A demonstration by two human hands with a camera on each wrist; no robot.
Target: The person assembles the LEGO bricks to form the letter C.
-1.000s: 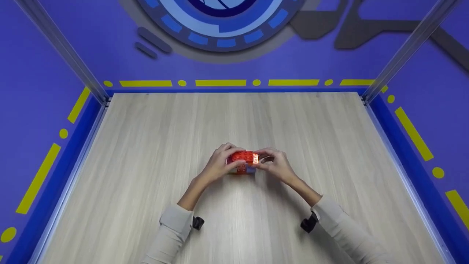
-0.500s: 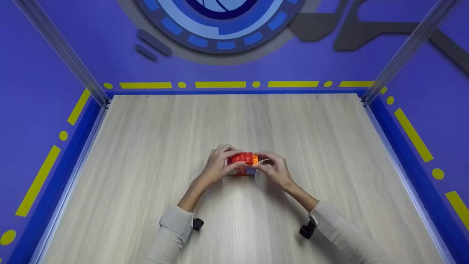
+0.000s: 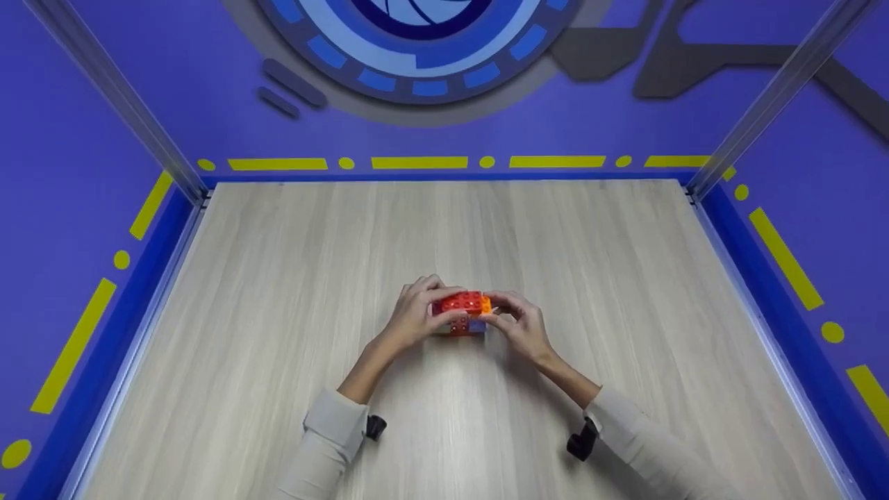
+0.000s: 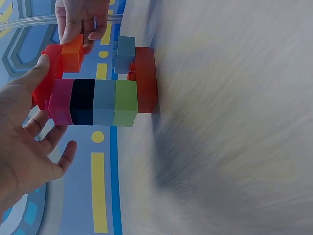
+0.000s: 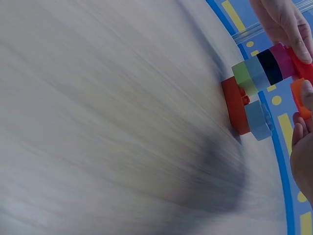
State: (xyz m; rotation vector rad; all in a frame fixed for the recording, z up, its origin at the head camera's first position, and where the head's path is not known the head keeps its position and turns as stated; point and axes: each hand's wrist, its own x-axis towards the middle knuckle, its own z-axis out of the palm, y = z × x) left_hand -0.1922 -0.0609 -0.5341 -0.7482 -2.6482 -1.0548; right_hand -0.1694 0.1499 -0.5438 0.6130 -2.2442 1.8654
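Note:
A structure of toy building bricks stands on the table. In the left wrist view a red-orange base brick carries a column of green, light blue, black and magenta bricks. Across the column's top lies a red brick, overhanging to the right. My left hand grips this red brick between thumb and fingers. At its overhanging end, my right hand pinches an orange brick. Below the orange one, apart from it, another blue brick sits on the base's other end.
The wood-grain table spreads around the structure. Blue-purple panels with yellow dashes wall it at the back and both sides, with metal posts at the corners. A black wrist camera hangs at the right cuff.
Both hands keep their hold on the bricks with hardly any motion. The right forearm has shifted slightly to the left, and the whole head view has slid down a little.

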